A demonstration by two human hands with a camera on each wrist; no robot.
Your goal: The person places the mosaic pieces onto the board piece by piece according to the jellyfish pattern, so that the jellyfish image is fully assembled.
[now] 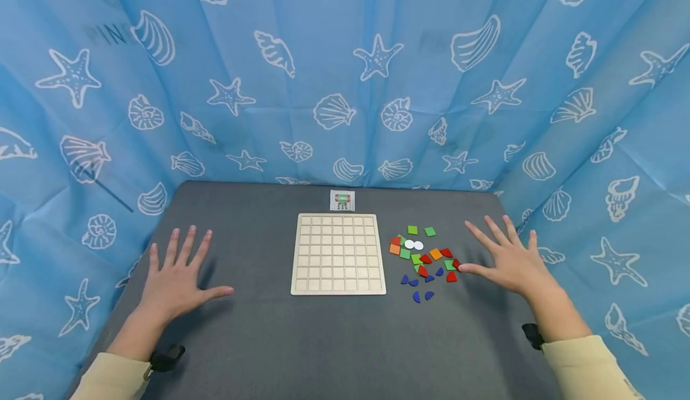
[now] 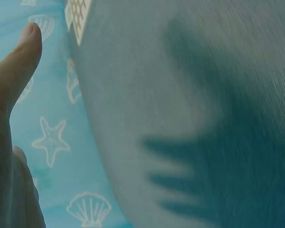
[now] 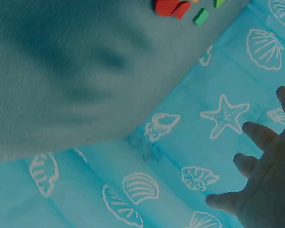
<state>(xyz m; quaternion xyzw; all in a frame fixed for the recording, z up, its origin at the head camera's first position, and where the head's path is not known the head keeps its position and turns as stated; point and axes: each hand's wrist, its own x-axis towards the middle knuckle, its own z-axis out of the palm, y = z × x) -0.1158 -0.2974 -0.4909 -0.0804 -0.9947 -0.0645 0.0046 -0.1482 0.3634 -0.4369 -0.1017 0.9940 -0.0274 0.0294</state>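
Observation:
My left hand (image 1: pixel 175 283) is held over the left side of the grey table, fingers spread and holding nothing. On the other side my right hand (image 1: pixel 512 262) hovers with its fingers spread too, its thumb tip near the loose coloured pieces. A pale wooden grid board (image 1: pixel 338 254) with square cells lies between the hands. Right of it are scattered several flat pieces: green squares (image 1: pixel 412 230), orange squares (image 1: pixel 435 254), red rounded wedges (image 1: pixel 451 276), blue rounded pieces (image 1: pixel 417 297) and two white discs (image 1: pixel 418 245).
A small printed card (image 1: pixel 342 200) lies behind the board, by the far edge of the grey table (image 1: pixel 259 340). Blue curtains (image 1: pixel 345 76) with white shells and starfish surround the far side and both ends. Dark bands (image 1: pixel 167 358) sit on the wrists.

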